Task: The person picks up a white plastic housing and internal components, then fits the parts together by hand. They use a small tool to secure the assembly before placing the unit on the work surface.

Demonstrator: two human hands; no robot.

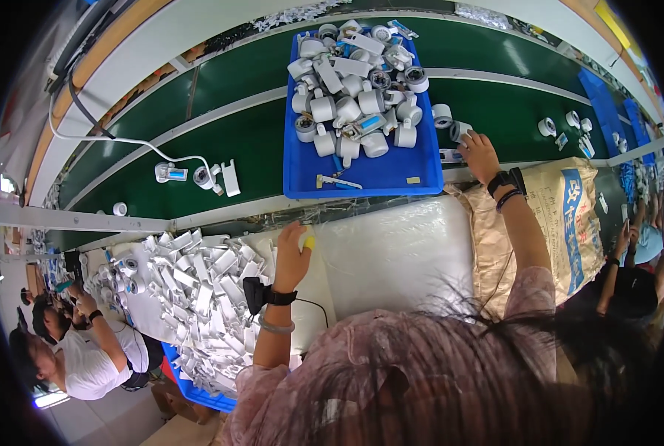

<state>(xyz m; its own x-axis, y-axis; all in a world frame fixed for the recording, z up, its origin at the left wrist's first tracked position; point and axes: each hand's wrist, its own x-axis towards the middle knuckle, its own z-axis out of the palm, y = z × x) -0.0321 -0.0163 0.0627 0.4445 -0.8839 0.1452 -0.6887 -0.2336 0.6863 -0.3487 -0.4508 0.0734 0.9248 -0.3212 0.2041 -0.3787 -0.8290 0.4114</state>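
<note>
My right hand [480,157] reaches past the right side of a blue tray [361,181] to the green conveyor belt [510,119]. Its fingers close around a white cylindrical housing [460,131], partly hidden by the hand. A similar round housing [442,115] lies just beyond it, and a flat white part [449,155] lies beside my fingers. My left hand [293,258] hovers over the bench's near edge with fingers apart, holding nothing; one finger wears a yellow cover. White housings with short arms [323,108] heap up in the tray, some showing wiring or blue parts.
A large pile of white plastic pieces [205,290] lies left of my left arm, partly over a blue bin [205,395]. Brown paper sacking [529,230] lies under my right arm. A white cable [124,138] hangs at left. Co-workers [98,357] stand on both sides.
</note>
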